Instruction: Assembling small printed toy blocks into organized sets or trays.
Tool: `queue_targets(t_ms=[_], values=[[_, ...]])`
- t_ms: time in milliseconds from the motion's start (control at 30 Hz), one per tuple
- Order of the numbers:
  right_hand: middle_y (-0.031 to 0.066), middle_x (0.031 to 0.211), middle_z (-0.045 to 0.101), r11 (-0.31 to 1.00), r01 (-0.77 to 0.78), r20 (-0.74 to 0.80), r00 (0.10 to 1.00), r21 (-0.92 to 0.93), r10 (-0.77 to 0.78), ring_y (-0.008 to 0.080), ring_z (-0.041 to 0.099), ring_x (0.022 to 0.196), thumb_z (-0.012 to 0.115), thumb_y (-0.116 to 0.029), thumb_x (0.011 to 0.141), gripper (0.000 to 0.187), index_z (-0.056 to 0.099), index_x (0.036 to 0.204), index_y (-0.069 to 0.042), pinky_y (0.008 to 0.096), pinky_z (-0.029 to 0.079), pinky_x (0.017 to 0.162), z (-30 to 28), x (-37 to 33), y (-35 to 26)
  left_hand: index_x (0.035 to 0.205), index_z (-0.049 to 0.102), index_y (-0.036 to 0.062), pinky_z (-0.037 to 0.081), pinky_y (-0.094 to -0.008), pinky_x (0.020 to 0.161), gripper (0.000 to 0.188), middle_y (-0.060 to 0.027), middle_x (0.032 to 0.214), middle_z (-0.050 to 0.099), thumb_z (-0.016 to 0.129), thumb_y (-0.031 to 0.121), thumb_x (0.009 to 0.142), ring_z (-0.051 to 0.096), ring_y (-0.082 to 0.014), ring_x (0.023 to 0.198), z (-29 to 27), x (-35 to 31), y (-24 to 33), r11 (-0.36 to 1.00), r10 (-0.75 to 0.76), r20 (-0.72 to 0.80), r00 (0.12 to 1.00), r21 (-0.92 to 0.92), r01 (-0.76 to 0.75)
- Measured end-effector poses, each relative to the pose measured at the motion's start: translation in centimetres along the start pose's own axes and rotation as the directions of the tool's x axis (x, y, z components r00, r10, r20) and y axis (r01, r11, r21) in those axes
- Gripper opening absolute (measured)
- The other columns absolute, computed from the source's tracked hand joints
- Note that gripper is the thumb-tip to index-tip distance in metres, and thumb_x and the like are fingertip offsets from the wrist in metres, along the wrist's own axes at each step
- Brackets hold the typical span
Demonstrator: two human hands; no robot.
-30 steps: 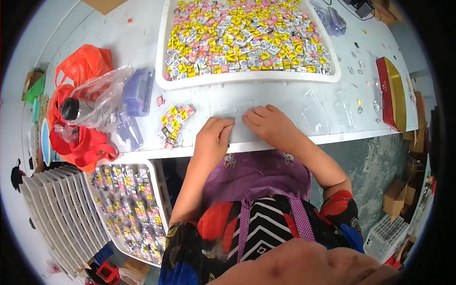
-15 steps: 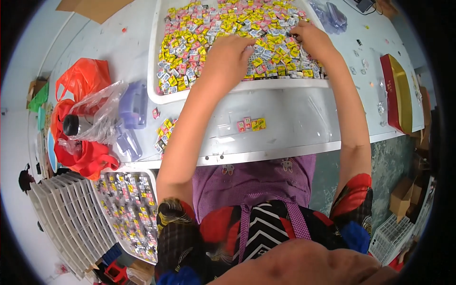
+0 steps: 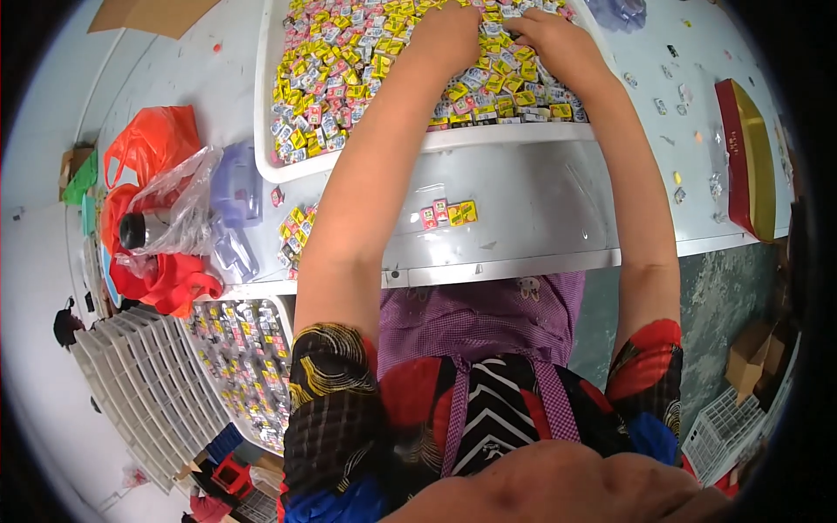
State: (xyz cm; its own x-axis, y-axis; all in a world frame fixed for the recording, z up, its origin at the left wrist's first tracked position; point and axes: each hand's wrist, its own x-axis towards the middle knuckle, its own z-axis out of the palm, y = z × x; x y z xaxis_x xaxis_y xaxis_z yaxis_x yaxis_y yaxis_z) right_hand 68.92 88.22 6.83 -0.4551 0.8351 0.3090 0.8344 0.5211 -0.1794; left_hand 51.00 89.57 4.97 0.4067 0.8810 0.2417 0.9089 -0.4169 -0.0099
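Observation:
A large white tray (image 3: pixel 488 136) holds a thick layer of tiny printed boxes (image 3: pixel 340 83) in yellow, pink, white and black. Both my hands are in its far part, close together. My left hand (image 3: pixel 446 39) bends down into the boxes with its fingers curled; what they grip is hidden. Just right of it, my right hand (image 3: pixel 562 48) points leftward, thumb and fingers drawn together at a dark spot among the boxes. On the table in front of the tray, a short row of pink and yellow boxes (image 3: pixel 450 213) lies between my forearms.
At left are an orange-red plastic bag (image 3: pixel 153 139), a flask (image 3: pixel 144 229) under clear plastic and clear plastic trays (image 3: pixel 235 187). Below stand stacked white trays (image 3: pixel 144 383) and a filled tray of packed boxes (image 3: pixel 248 366). A red and gold box lid (image 3: pixel 745 161) lies at right, near loose pieces.
My left hand has reached farther away and slightly right over the tray. My right hand has moved left and away, closing the gap between them. The whole view has shifted slightly.

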Motion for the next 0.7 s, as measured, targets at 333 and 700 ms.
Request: queue_targets(t_ms=[333,700], values=[[0.0099,0.086,0.063,0.999,-0.039,-0.06,0.998,-0.027,0.037,0.0277,0.061,0.081,0.055,-0.009,0.084,0.013,0.064,0.093,-0.007,0.0371,0.048,0.071,3.0,-0.1,1.4,0.086,0.066,-0.0022,0.051,-0.0438,0.078,0.018,-0.0281,0.088,0.063,0.056,0.003,0.073,0.063,-0.039,0.085,-0.6,-0.3,-2.2,0.972,-0.032,0.171,0.985,-0.224,0.07],[0.0167,0.086,0.057,0.971,0.163,-0.44,0.895,0.177,-0.07,0.0353,0.056,0.083,0.057,0.0,0.078,0.017,0.061,0.095,-0.004,0.0393,0.046,0.073,2.4,0.3,2.4,0.088,0.068,-0.0018,0.051,-0.0383,0.076,0.019,-0.0252,0.087,0.065,0.055,0.003,0.076,0.063,-0.0375,0.083,-4.7,-5.0,-3.6,0.798,-0.167,-0.15,0.974,-0.602,0.044]])
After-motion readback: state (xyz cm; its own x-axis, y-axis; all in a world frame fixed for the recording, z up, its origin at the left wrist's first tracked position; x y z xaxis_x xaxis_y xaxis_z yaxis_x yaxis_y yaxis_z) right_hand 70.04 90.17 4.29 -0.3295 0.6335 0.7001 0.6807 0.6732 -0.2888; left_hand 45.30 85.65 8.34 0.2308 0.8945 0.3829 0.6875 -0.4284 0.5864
